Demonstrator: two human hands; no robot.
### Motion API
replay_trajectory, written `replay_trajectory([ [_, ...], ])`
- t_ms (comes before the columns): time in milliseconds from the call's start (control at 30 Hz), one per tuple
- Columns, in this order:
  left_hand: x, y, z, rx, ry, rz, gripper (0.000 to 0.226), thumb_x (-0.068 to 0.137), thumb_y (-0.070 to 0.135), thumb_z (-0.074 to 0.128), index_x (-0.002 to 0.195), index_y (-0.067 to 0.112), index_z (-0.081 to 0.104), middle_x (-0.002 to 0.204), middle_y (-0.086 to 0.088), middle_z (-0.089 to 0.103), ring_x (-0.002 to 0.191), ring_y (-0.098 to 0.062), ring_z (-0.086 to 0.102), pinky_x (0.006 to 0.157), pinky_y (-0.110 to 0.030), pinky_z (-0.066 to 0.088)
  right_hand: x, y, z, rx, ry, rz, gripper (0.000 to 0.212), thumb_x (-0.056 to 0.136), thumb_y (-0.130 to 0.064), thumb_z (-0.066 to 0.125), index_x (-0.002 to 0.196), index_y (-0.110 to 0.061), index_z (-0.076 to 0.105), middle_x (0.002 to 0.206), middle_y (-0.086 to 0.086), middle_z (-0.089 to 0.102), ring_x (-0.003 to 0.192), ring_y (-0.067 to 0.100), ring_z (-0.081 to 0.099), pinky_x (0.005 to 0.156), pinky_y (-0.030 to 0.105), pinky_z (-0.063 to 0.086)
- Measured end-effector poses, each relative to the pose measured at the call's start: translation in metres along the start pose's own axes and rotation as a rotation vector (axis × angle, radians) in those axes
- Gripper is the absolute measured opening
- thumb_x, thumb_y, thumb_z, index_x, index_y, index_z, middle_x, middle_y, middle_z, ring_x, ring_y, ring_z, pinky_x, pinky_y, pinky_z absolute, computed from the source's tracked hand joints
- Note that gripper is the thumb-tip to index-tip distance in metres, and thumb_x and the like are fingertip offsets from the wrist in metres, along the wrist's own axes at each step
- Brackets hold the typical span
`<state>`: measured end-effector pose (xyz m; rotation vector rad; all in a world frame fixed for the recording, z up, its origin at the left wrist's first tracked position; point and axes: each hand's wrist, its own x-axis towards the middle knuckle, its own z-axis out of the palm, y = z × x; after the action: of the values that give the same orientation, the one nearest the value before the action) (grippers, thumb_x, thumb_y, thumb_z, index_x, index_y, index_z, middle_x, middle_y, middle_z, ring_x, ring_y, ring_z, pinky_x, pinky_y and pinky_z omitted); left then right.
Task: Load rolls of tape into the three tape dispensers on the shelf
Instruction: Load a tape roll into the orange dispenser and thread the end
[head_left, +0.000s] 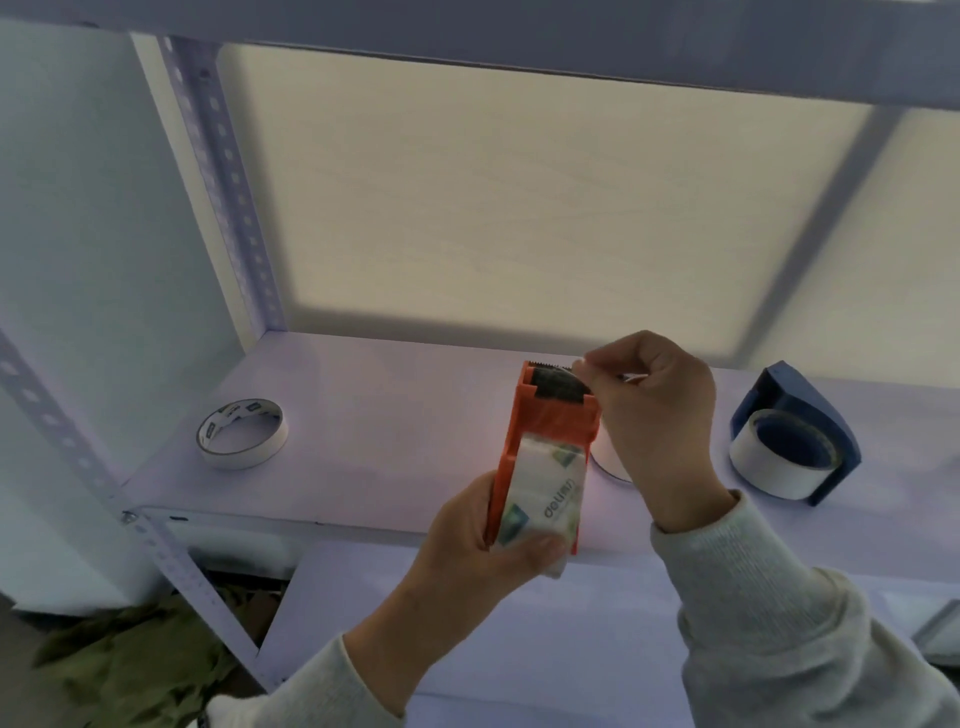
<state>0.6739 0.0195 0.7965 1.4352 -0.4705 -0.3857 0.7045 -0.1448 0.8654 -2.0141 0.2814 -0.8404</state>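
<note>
My left hand (470, 545) grips the lower end of an orange tape dispenser (545, 431), held above the shelf's front edge with a white printed tape roll (548, 499) seated in it. At the dispenser's toothed top end, my right hand (657, 415) pinches the loose tape end between thumb and fingers. A loose white tape roll (242, 434) lies flat on the shelf (389, 415) at the left. A blue dispenser (795, 436) with a white roll in it stands on the shelf at the right. Behind my right hand part of another white roll (610, 462) shows.
A perforated metal upright (223, 182) rises at the shelf's back left and another runs down the front left (156, 540). An upper shelf (519, 36) overhangs. A lower white board (519, 649) lies beneath my arms, with green cloth (130, 665) on the floor.
</note>
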Motion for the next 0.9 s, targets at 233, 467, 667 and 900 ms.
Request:
replay_trajectory([
  [233,-0.007,-0.002,-0.002,0.074,-0.057,0.044,0.049,0.064,0.026,0.08,0.106,0.042,0.061,0.111,0.003,0.069,0.106,-0.019,0.065,0.085,-0.039,0.057,0.03,0.004,-0.013,0.102,0.07,0.038,0.013,0.077,-0.014,0.079,0.074,-0.021,0.069,0.072,-0.013,0.068,0.061,-0.009,0.06,0.061,0.003,0.046],
  [467,-0.003,-0.003,-0.001,-0.219,-0.053,-0.047,0.06,0.053,0.012,0.083,0.11,0.016,0.063,0.103,-0.01,0.072,0.096,-0.026,0.069,0.074,-0.035,0.057,0.031,0.004,-0.005,0.155,0.012,0.025,0.02,0.077,-0.009,0.078,0.071,-0.024,0.066,0.072,-0.01,0.068,0.061,-0.005,0.061,0.061,0.005,0.047],
  [667,-0.001,0.003,-0.002,-0.197,-0.012,-0.073,0.063,0.051,0.025,0.083,0.109,0.009,0.062,0.094,-0.009,0.072,0.085,-0.021,0.069,0.069,-0.03,0.055,0.033,0.013,0.003,0.204,-0.037,0.166,0.017,0.076,-0.013,0.079,0.07,-0.025,0.068,0.07,0.002,0.07,0.065,0.025,0.065,0.071,0.048,0.06],
  [900,-0.006,0.008,-0.005,-0.172,-0.119,-0.066,0.067,0.061,0.035,0.084,0.116,0.01,0.056,0.098,-0.009,0.072,0.091,-0.023,0.069,0.078,-0.035,0.055,0.042,0.015,0.007,0.229,-0.016,0.224,0.016,0.076,-0.011,0.079,0.071,-0.021,0.068,0.07,0.001,0.069,0.062,0.021,0.062,0.065,0.044,0.061],
])
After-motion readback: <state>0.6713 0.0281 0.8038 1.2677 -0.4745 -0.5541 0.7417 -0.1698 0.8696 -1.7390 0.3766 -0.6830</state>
